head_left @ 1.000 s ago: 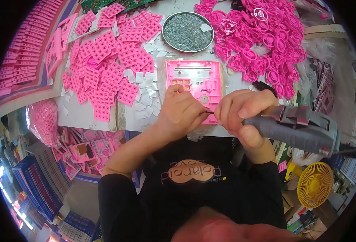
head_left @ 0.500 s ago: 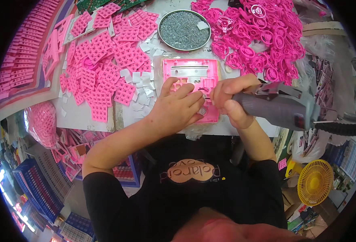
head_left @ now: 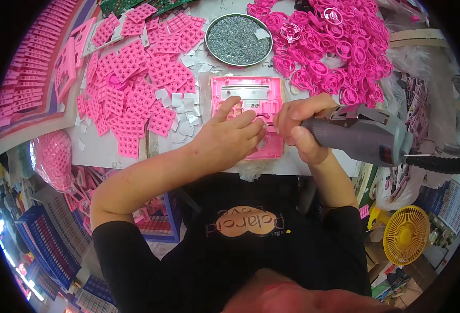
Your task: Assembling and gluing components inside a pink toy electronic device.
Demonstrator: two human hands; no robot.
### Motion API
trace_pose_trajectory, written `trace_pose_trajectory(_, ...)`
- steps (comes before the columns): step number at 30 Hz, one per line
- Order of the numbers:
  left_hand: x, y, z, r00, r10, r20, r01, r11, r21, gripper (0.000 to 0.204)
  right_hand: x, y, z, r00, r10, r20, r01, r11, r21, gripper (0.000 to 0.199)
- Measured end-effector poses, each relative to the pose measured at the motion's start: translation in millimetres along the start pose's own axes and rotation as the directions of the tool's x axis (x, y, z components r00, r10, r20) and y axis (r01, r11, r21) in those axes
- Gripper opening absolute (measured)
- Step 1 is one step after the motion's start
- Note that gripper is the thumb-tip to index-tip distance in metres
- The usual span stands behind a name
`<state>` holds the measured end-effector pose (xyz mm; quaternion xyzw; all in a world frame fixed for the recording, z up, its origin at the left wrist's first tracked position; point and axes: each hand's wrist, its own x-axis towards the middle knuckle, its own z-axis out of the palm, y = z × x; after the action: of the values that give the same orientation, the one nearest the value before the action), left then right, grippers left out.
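A pink plastic housing (head_left: 272,151) lies on the table in front of me, with a silver strip in its upper part and small square openings at its left. My right hand (head_left: 304,128) grips a grey electric screwdriver (head_left: 352,136), held almost level with its tip pointing left over the housing. My left hand (head_left: 232,133) rests across the housing's lower left. Its middle fingers bend together beside the screwdriver tip, while the index finger reaches toward the square openings. The thumb and whatever those fingers pinch are hidden.
A round tin of small screws (head_left: 239,40) stands behind the housing. Pink keypad-like plates (head_left: 130,99) and white paper squares (head_left: 188,112) lie to the left. Pink ring-shaped parts (head_left: 334,47) are heaped at the right. A yellow fan (head_left: 406,235) stands lower right.
My left elbow has swung outward to the left. The left hand has shifted slightly, its index finger now a bit further right. The screwdriver stays nearly in place.
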<state>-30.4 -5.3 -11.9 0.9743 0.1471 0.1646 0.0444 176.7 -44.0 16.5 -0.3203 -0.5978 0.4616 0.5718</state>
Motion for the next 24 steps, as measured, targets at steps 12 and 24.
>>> trace_pose_trajectory(12, -7, 1, 9, 1.0, 0.009, -0.004, -0.009, 0.997, -0.08, 0.012, -5, 21, 9, 0.992, -0.012, 0.124, 0.035, 0.982, -0.186, 0.018)
trace_pose_trajectory(24, -73, -55, -29, 0.879, -0.462, -0.122, 0.443, 0.883, -0.153, 0.039, 23, -16, -29, 0.996, -0.078, -0.044, 0.087, 0.96, 0.268, 0.036)
